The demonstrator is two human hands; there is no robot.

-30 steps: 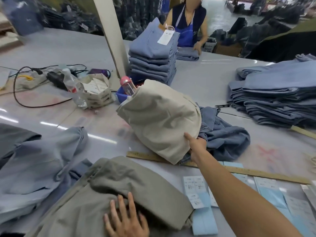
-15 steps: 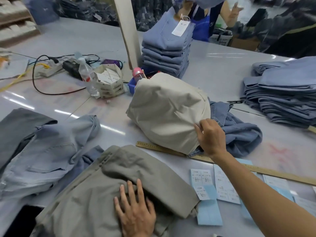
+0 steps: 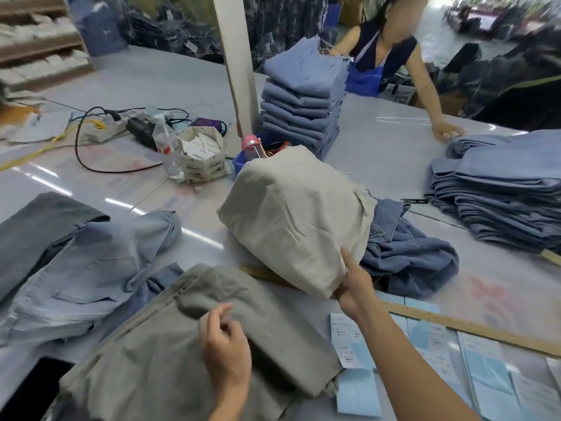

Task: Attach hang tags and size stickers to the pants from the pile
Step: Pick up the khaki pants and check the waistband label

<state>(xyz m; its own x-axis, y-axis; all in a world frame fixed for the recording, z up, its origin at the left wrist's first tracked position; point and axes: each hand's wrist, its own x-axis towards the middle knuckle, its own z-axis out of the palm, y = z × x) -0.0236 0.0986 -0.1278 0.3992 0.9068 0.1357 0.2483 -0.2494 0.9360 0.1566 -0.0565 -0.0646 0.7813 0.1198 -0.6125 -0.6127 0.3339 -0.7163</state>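
At the near edge of the tabletop (image 3: 394, 141) lies a folded pair of olive-grey pants (image 3: 170, 344), and the left hand (image 3: 226, 341) hovers just over its top fold with fingers loosely curled, thumb near the forefinger, holding nothing that can be seen. Just right of these pants, flat on the tabletop, lie white and light-blue hang tags (image 3: 349, 344), more of them running toward the near right corner. The right hand (image 3: 353, 287) reaches forward across them and grips the near lower edge of a cream-coloured bundle of pants (image 3: 291, 214), thumb on top of the cloth and fingers tucked beneath. A wooden ruler (image 3: 455, 325) runs under that bundle and off toward the right edge. To the left, light-blue jeans (image 3: 85, 268) lie spread over a dark grey pair (image 3: 33, 229); behind the right hand, crumpled blue denim (image 3: 409, 256) touches the cream bundle. Farther back stand a plastic bottle (image 3: 165, 144) beside an open box of tags (image 3: 202, 153), a tall stack of blue jeans (image 3: 303, 95), and a wider stack (image 3: 501, 196) at the right edge. At the far edge another person (image 3: 385, 53) rests a hand on the tabletop.
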